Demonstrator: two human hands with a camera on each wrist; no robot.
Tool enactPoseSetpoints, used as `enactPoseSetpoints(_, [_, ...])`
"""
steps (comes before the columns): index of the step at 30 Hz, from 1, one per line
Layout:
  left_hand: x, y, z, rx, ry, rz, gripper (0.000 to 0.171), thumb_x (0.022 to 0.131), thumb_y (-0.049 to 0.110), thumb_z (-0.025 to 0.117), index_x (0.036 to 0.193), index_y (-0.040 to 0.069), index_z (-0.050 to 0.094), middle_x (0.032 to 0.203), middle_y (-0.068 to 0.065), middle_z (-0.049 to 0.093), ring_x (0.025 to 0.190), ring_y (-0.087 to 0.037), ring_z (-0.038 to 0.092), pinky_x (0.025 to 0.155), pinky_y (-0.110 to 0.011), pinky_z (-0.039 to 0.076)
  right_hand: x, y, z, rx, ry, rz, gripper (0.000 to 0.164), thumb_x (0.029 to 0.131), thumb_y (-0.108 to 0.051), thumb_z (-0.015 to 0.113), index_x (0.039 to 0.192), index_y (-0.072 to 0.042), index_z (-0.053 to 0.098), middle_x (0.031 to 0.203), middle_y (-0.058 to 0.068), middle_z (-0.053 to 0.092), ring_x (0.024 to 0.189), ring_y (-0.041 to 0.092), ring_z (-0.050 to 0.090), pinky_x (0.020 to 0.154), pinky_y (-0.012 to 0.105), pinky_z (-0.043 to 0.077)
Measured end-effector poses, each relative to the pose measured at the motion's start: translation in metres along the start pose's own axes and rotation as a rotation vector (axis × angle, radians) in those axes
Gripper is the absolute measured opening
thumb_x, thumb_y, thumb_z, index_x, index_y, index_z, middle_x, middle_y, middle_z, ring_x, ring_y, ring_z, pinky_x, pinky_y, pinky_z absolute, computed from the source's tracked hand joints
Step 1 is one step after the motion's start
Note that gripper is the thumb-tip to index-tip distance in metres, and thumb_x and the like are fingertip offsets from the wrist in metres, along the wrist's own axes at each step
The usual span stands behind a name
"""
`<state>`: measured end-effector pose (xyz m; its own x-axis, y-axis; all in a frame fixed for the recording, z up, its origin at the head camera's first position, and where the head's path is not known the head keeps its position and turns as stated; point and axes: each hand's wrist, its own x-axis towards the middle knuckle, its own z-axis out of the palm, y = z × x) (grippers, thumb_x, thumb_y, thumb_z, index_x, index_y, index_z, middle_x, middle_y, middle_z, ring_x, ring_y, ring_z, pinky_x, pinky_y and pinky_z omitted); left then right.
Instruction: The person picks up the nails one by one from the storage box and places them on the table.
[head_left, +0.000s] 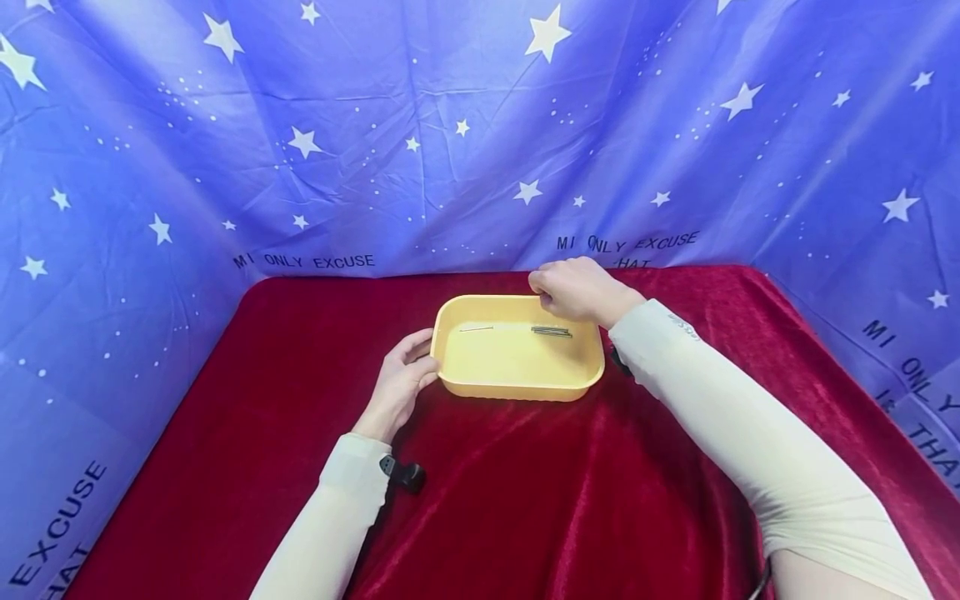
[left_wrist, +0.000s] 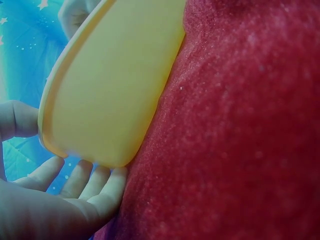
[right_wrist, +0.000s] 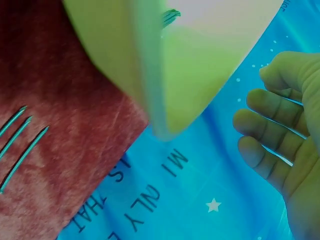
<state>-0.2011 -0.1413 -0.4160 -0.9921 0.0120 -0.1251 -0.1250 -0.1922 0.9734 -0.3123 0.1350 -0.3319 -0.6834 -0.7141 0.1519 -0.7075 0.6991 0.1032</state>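
A yellow tray point(head_left: 517, 392) stands on the red cloth. Inside it lie a small bundle of thin dark rods point(head_left: 551, 332) at the right and one thin reddish stick point(head_left: 476, 329) at the left. My left hand point(head_left: 397, 379) holds the tray's left end, its thumb at the rim and its fingers against the end wall. Over the far right rim hovers my right hand point(head_left: 581, 290). In the right wrist view its fingers point(right_wrist: 255, 124) are loosely curled, with nothing visible in them. Three thin rods point(right_wrist: 25, 157) lie on the cloth beside the tray; the head view does not show them.
Red velvet cloth point(head_left: 262, 400) covers the table. A blue star-printed curtain point(head_left: 360, 167) rises behind the table and along both sides. A black wrist strap point(head_left: 405, 473) is on the left sleeve.
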Motion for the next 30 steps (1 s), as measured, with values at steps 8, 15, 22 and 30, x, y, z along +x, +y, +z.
enactPoseSetpoints(8, [0.001, 0.000, -0.001, -0.004, -0.011, 0.008, 0.062, 0.078, -0.009, 0.054, 0.138, 0.002, 0.045, 0.134, -0.022, 0.049, 0.108, -0.030, 0.055, 0.085, -0.033, 0.050, 0.014, -0.011, 0.000, 0.001, 0.004, -0.040, 0.015, 0.077, -0.006, 0.055, 0.069, -0.018, 0.049, 0.068, -0.003, 0.047, 0.060, 0.020, 0.048, 0.054, 0.040, 0.043])
enactPoseSetpoints(15, [0.003, -0.001, -0.001, -0.036, -0.003, 0.005, 0.061, 0.077, -0.011, 0.054, 0.136, 0.001, 0.046, 0.133, -0.022, 0.050, 0.111, -0.032, 0.055, 0.086, -0.036, 0.050, 0.024, -0.023, 0.004, 0.014, -0.019, -0.067, 0.016, 0.078, -0.008, 0.055, 0.068, -0.018, 0.047, 0.068, -0.002, 0.048, 0.061, 0.019, 0.048, 0.054, 0.041, 0.043])
enactPoseSetpoints(22, [0.003, -0.002, 0.000, -0.051, 0.001, 0.010, 0.063, 0.075, -0.012, 0.054, 0.136, 0.000, 0.045, 0.134, -0.023, 0.050, 0.112, -0.034, 0.054, 0.089, -0.038, 0.050, 0.031, -0.032, 0.008, 0.019, -0.034, -0.089, 0.017, 0.079, -0.007, 0.054, 0.068, -0.017, 0.047, 0.068, -0.001, 0.049, 0.061, 0.022, 0.051, 0.054, 0.042, 0.043])
enactPoseSetpoints(30, [0.003, -0.002, 0.000, -0.056, 0.001, 0.011, 0.063, 0.075, -0.012, 0.053, 0.137, -0.001, 0.045, 0.134, -0.024, 0.049, 0.114, -0.037, 0.053, 0.093, -0.044, 0.047, 0.040, -0.045, 0.010, 0.024, -0.041, -0.109, 0.014, 0.080, -0.006, 0.056, 0.071, -0.016, 0.050, 0.069, -0.001, 0.050, 0.062, 0.021, 0.052, 0.057, 0.041, 0.044])
